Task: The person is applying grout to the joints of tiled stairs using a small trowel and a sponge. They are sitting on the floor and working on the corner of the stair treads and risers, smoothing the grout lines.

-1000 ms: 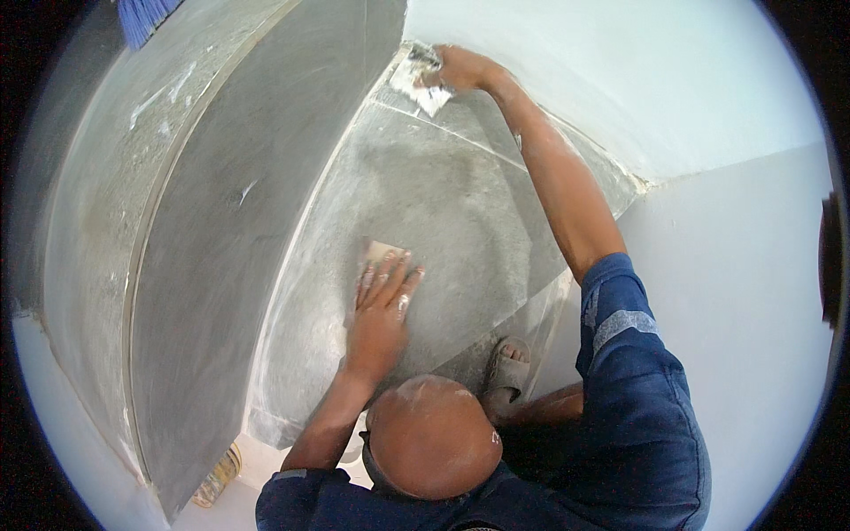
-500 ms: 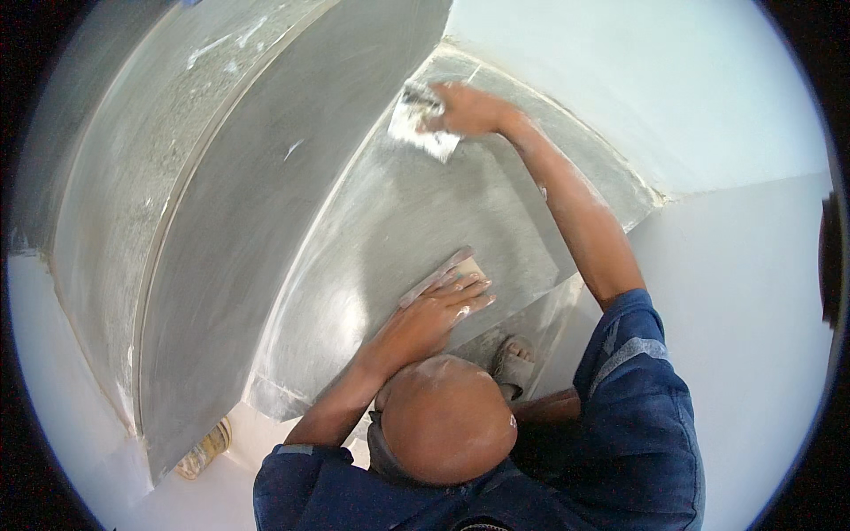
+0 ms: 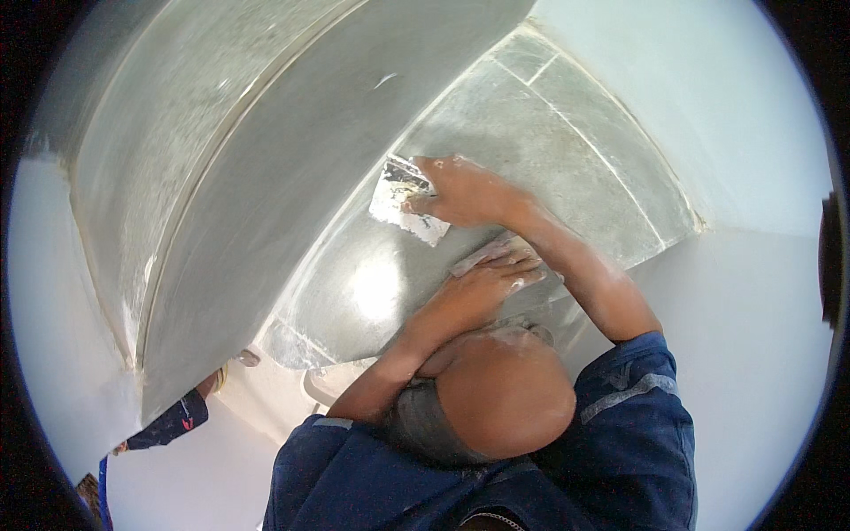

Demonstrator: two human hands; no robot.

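My right hand point(image 3: 469, 190) grips a flat metal scraper point(image 3: 403, 212) smeared with white paste, held at the long pale seam along the left of a grey stone slab point(image 3: 575, 133). Just below and to its right, my left hand point(image 3: 487, 283) lies with fingers pressed over a flat, paste-smeared pad point(image 3: 491, 252), partly covered by the fingers and right forearm. Thin white lines cross the slab's far part. My bare knee point(image 3: 500, 389) is between my arms, near the slab's lower edge.
A tall curved grey panel point(image 3: 248, 195) runs along the left, pale walls point(image 3: 753, 301) along the right. At lower left, part of a person in dark clothing point(image 3: 181, 416) shows behind the panel edge, near a thin blue upright object point(image 3: 104, 496). A white rounded rim point(image 3: 314, 389) shows below the slab.
My right hand and scraper have come down from the far corner toward me. My left hand has moved rightward. The view has shifted, and dark clothing now shows at lower left.
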